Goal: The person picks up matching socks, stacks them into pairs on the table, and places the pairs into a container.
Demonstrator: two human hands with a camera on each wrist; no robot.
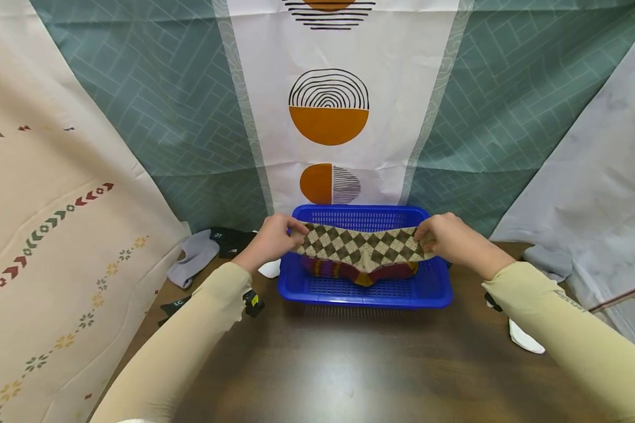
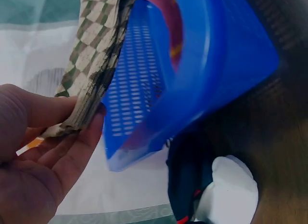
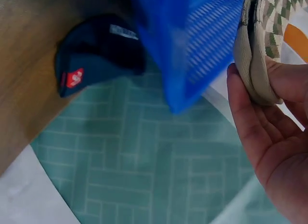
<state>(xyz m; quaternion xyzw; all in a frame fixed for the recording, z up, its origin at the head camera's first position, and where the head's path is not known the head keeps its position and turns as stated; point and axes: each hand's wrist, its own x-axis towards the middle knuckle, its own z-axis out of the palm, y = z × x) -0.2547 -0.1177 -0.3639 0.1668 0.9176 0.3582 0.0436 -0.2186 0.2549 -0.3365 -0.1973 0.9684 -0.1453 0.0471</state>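
A pair of beige and dark-brown checkered socks (image 1: 349, 245) is stretched level over a blue plastic basket (image 1: 365, 302), sagging slightly at the heel. My left hand (image 1: 275, 238) pinches one end between thumb and fingers; layered edges of the socks (image 2: 91, 84) show in the left wrist view. At the other end, my right hand (image 1: 447, 241) pinches the plain beige toes, two layers (image 3: 257, 70) lying together in the right wrist view. Beneath them in the basket lies maroon and yellow patterned fabric (image 1: 367, 276), partly hidden by the socks.
Left of the basket lie a grey sock (image 1: 193, 258), a black sock (image 1: 230, 241) and a white sock (image 1: 270, 269). Another grey sock (image 1: 547, 261) and a white one (image 1: 526, 338) lie right. Patterned curtain (image 1: 328, 53) hangs behind the brown table (image 1: 338, 364).
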